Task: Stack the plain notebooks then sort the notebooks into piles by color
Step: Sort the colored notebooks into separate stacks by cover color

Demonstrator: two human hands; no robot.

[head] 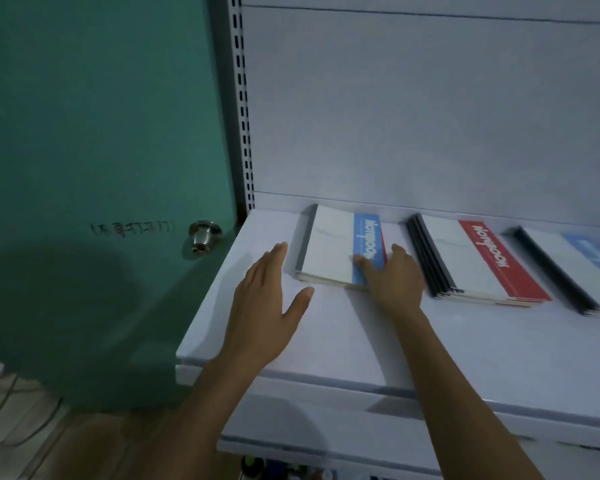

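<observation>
My left hand (271,299), fingers (278,252) spread, sits beside the blue notebook (336,247) on the shelf (326,344). My right hand (394,282) presses its corner, fingers straight.

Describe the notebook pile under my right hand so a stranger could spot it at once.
Start at the green door; the white shelf sits just right of it. The pile nearest the door, with the right hand resting on it, is the one. Its top cover has a blue band and grey spine; the next pile shows a red band and black spines.
</observation>
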